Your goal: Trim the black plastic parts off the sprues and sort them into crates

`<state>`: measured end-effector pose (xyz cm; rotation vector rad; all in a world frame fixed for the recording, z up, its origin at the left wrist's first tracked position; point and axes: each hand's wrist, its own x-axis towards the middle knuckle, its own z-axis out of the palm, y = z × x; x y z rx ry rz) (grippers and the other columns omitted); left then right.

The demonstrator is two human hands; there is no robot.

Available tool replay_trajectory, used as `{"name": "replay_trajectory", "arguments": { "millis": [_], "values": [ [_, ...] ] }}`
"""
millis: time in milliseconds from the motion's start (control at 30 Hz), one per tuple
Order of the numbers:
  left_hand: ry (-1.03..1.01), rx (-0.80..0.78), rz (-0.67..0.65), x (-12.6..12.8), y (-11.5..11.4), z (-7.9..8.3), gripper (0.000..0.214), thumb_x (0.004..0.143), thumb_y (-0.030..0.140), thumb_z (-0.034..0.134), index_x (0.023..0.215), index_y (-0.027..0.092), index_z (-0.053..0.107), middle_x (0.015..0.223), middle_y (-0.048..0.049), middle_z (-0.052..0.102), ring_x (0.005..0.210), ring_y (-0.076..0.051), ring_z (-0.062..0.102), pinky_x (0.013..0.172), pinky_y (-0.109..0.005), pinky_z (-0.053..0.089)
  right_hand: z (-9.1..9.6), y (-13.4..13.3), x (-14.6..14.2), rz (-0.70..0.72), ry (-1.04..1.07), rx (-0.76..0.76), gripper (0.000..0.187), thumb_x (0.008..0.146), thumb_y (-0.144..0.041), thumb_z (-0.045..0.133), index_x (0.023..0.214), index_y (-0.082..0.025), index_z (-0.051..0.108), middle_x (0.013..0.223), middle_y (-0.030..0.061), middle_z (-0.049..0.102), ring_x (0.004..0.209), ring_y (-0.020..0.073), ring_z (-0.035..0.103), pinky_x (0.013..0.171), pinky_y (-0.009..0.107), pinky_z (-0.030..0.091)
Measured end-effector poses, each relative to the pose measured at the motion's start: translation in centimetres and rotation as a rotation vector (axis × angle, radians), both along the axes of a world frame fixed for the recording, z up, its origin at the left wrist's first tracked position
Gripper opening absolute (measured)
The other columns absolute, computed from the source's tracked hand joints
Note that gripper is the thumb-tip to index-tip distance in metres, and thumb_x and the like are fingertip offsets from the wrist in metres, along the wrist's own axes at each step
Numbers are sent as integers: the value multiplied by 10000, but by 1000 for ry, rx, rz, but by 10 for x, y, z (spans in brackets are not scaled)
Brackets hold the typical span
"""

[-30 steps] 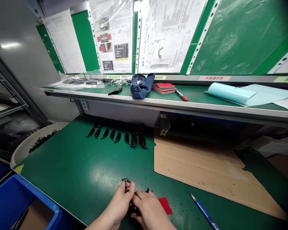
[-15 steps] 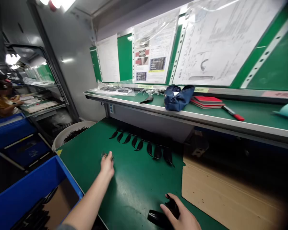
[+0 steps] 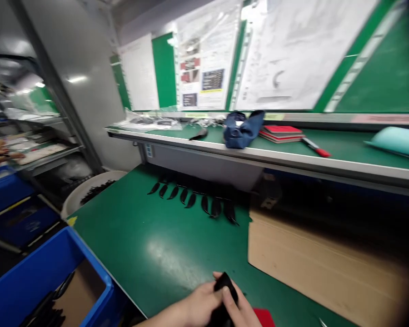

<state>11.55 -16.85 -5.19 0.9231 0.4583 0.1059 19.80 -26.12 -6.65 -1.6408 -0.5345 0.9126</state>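
My left hand and my right hand meet at the near edge of the green table, both closed on one black plastic piece. The right thumb lies over the piece, and its lower part is hidden between the hands. Whether the left fingers hold anything else cannot be made out. Beside the right hand a flat red item shows. Farther back, several curved black plastic pieces lie in a row on the table.
A blue bin with black pieces stands at the left, near a white tub. Cardboard lies at the right, a metal tip near it. Above runs a shelf with a blue pouch and a red-capped marker.
My left hand has come from the middle of the table, where it held small metal rings, back to my right hand and the black piece. The view has shifted slightly.
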Motion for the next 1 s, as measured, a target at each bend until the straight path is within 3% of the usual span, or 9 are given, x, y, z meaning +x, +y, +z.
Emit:
{"name": "replay_trajectory", "arguments": {
  "millis": [67,133,200,300,467,600,700,867,1000],
  "values": [
    [42,-41,-46,-8,-2,6,445,792,480,618,1082,148,671,824,-64,677,755,-169,604,783,-291,433,0,-18,12,115,-92,13,634,841,-648,432,1283,-202,517,1243,96,602,1169,246,549,982,344,437],
    [137,-37,-84,-13,-2,10,441,808,445,605,1101,121,657,697,-43,627,602,-127,532,621,-244,399,1,-41,34,96,-282,-70,550,871,-562,449,1305,-226,488,1186,86,617,1027,213,612,883,339,485],
    [149,-74,-146,-13,-2,13,494,845,423,562,1242,130,570,667,-24,582,562,-118,495,577,-245,375,-2,-71,66,-123,-583,-288,431,857,-468,509,1222,-243,545,1087,69,621,912,204,606,820,349,479],
    [154,-184,-202,-8,-7,18,577,893,397,475,1416,179,364,760,-45,589,581,-138,515,575,-281,402,-13,-123,111,-412,-719,-508,339,859,-364,519,1159,-212,564,1090,118,560,1028,274,503,873,442,383],
    [174,-264,-335,0,-21,35,620,906,384,429,1472,256,213,1092,-144,602,704,-197,592,568,-315,439,-33,-169,134,-475,-665,-525,182,851,-358,510,850,-183,559,883,80,565,889,246,520,783,391,393],
    [172,-216,-407,7,-25,49,467,903,387,444,1351,253,429,1155,-131,553,848,-240,609,620,-336,468,-27,-157,117,-374,-554,-351,227,926,-406,374,942,-200,470,843,38,601,752,173,581,695,310,443],
    [224,-26,-433,11,-25,55,356,905,442,432,1083,181,597,1085,-107,570,753,-176,590,612,-288,437,3,-139,93,-232,-473,-230,222,935,-400,396,1042,-214,452,761,-13,610,669,136,584,660,269,457],
    [232,368,-535,8,-22,69,359,904,486,418,801,166,546,764,-1,534,619,-110,505,633,-251,400,65,-115,62,171,-671,-94,182,949,-214,375,1050,-232,526,941,26,611,837,148,554,736,273,427],
    [307,495,-609,2,-20,83,373,901,504,408,730,184,497,654,29,497,613,-119,488,606,-236,382,81,-103,56,371,-947,-87,194,966,-212,352,1016,-207,539,853,19,581,750,146,485,682,278,373]
  ]
}}
